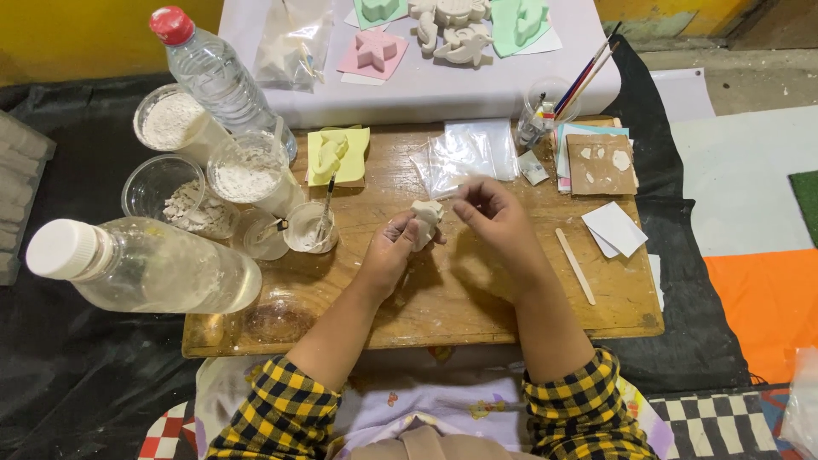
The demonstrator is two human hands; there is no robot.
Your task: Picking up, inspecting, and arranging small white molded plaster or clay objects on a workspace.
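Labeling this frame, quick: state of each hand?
Left hand: closed around a small white plaster figure.
Right hand: fingers pinched together near the figure's top; what they hold cannot be told.

Small off-white plaster figure [426, 217], lumpy and matte, dusted with powder; held roughly upright above the wooden counter [477, 298], near its middle, lower part hidden.

left hand [394, 251]: fingers curled, closed in a grip, palm turned inward | right hand [492, 211]: thumb and forefinger pinched together near the left fingertips | forearms: bare, converging, checked sleeves pushed up
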